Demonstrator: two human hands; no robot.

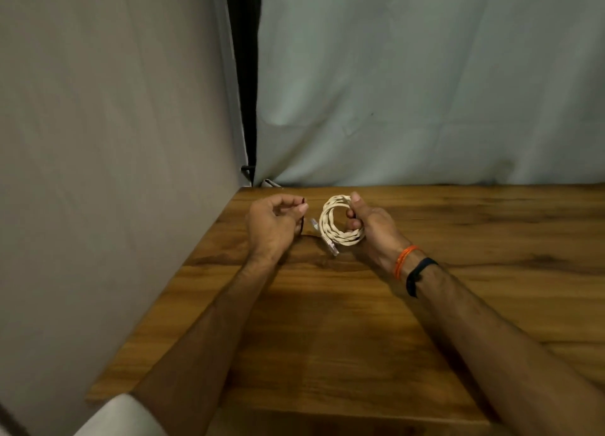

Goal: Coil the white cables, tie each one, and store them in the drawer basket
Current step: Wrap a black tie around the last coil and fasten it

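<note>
The right hand grips a coiled white cable, thumb on top of the loop and the fingers curled through its middle, holding the coil upright just above the wooden tabletop. One clear plug hangs from the bottom of the coil, and a second plug end shows at its left side. An orange thread band and a dark band circle the right wrist. The left hand, just left of the coil, has its fingers curled and pinches a thin dark tie that drops from the fingertips toward the tabletop. Grey fabric hangs behind the tabletop and along its left side, with a dark gap between the panels.
</note>
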